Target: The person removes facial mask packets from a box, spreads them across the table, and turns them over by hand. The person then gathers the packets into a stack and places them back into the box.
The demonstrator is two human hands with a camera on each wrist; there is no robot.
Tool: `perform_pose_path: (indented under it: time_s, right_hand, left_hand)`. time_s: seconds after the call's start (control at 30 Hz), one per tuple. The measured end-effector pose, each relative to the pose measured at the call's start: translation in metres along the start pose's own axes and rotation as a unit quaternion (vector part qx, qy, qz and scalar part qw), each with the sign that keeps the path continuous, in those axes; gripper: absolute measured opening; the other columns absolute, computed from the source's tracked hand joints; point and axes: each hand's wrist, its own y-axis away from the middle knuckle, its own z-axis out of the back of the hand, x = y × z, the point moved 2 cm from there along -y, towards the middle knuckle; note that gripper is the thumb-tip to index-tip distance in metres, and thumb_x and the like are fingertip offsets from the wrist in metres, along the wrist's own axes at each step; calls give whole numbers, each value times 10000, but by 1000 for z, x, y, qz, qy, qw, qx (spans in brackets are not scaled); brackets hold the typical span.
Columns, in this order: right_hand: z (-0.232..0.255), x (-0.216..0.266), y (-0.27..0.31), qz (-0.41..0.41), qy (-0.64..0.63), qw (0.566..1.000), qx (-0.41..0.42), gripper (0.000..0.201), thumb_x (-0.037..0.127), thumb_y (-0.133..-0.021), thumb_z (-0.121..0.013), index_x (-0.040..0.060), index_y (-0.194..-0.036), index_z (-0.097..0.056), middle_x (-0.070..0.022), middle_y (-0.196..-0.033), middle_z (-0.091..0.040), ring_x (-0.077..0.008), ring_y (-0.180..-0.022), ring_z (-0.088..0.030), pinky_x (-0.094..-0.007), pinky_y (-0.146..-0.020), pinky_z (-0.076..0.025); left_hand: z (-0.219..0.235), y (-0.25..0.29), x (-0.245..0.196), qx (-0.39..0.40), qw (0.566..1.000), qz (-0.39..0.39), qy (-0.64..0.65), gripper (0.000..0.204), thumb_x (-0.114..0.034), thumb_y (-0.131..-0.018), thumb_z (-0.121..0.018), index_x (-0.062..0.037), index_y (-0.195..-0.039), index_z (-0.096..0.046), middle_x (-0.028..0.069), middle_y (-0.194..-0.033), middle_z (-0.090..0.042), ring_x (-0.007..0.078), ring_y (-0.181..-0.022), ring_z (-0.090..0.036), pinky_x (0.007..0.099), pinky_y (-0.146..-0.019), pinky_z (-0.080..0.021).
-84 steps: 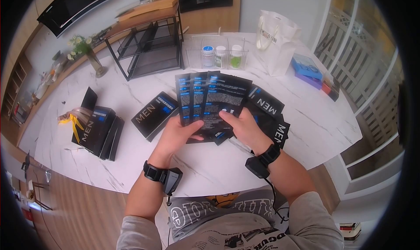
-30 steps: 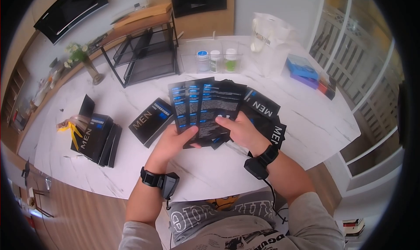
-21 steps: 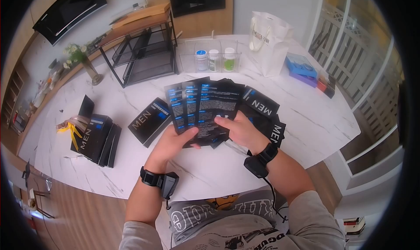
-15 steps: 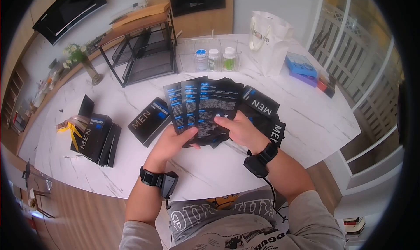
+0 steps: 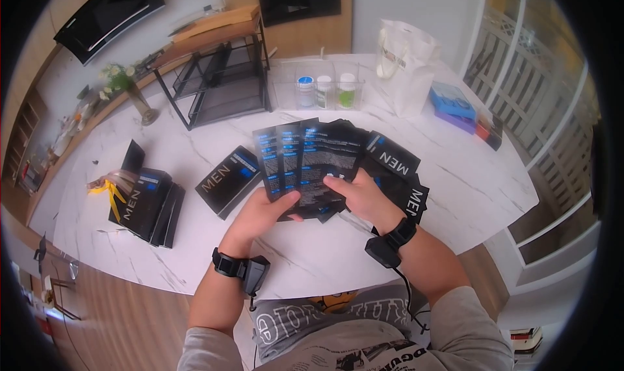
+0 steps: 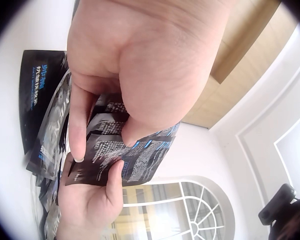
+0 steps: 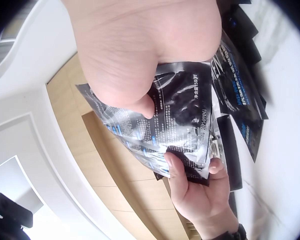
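Both hands hold a small fan of black sachets (image 5: 325,153) printed with white and blue text. My left hand (image 5: 260,210) grips their lower left edge, thumb on the printed face and fingers behind. On the lower right, my right hand (image 5: 364,192) pinches the front sachet (image 7: 185,100), its thumb lying across the print. In the left wrist view the printed sachets (image 6: 135,155) overlap in a fan between the two thumbs. More black sachets marked MEN (image 5: 393,160) lie spread on the table behind and to the right of my right hand.
A black MEN box (image 5: 227,181) lies left of the hands. Farther left stand several more black boxes (image 5: 140,205) beside a yellow ribbon (image 5: 116,199). At the back are a mesh rack (image 5: 221,85), a clear organizer with bottles (image 5: 322,91), a white paper bag (image 5: 406,72) and a blue box (image 5: 452,99).
Since the earliest frame, the held sachets have come slightly lower and closer together at the left. Both hands keep their grip; over the last half second mostly the head view shifts.
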Motion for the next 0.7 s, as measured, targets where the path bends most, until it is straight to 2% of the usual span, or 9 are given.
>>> perform_pose_path:
  time_s: [0.03,0.13,0.17,0.27,0.3,0.4,0.53,0.63,0.7]
  right_hand:
    - [1,-1,0,-7,-5,1000,0,321,51,-984,-575,15,-1303,-560,-52,-1257,-619,-153,-1136,-584,-320,-996,-468]
    - [2,-1,0,-10,0,1000,-2,325,59,-983,-579,15,-1305,-561,-54,-1246,-625,-149,-1123,-590,-318,-988,-473]
    - [0,-1,1,-13,16,1000,6,317,78,-988,-580,8,-1297,-569,-54,-1229,-636,-141,-1110,-591,-312,-981,-473]
    - [-3,3,1,-28,69,997,26,311,113,-993,-585,-6,-1280,-586,-56,-1196,-657,-125,-1084,-593,-300,-965,-472]
    - [-4,2,1,-40,86,995,29,312,112,-990,-589,-6,-1279,-588,-57,-1197,-658,-124,-1084,-594,-299,-965,-472]
    - [-6,2,1,-58,104,992,35,317,109,-983,-597,-4,-1279,-590,-58,-1200,-660,-125,-1081,-598,-298,-962,-473]
    - [-5,1,1,-73,116,990,23,311,109,-988,-589,-6,-1277,-592,-57,-1203,-662,-129,-1074,-608,-294,-956,-476]
    - [-3,-1,0,-89,72,993,20,316,81,-982,-587,-5,-1286,-571,-63,-1210,-646,-148,-1090,-608,-307,-965,-484]
    - [-4,0,0,-73,36,997,1,309,79,-980,-587,-7,-1277,-574,-68,-1211,-648,-156,-1090,-615,-309,-964,-487]
  left_hand:
    - [-1,0,-2,-1,1000,5,-1,315,-153,-993,-606,31,-1249,-607,105,-1150,-666,182,-970,-648,301,-788,-570]
    - [1,0,-4,-16,995,-52,-80,306,-149,-985,-621,15,-1243,-623,76,-1153,-670,147,-993,-629,283,-862,-514]
    - [-1,3,-6,-40,995,-73,-48,286,-140,-975,-635,-3,-1226,-643,50,-1141,-678,117,-1006,-613,273,-905,-470]
    - [15,1,0,-106,991,-83,-2,294,-106,-966,-628,18,-1232,-620,77,-1148,-691,144,-1019,-650,312,-924,-503]
    - [12,1,-7,-125,986,-103,27,269,-88,-959,-631,24,-1204,-635,81,-1126,-702,147,-1005,-659,311,-909,-514]
    - [14,0,-6,-180,979,-92,15,237,-117,-961,-641,4,-1162,-671,43,-1085,-699,111,-973,-630,269,-872,-492]
    - [12,0,-5,-173,980,-95,25,227,-103,-955,-642,-2,-1156,-675,45,-1074,-700,115,-962,-633,268,-865,-496]
    - [11,-1,-5,-131,987,-86,42,239,-90,-946,-647,-9,-1170,-671,46,-1078,-699,117,-959,-633,268,-865,-497]
    - [7,-2,-4,-113,991,-69,-4,252,-82,-937,-654,-12,-1179,-668,48,-1086,-697,119,-956,-634,267,-867,-498]
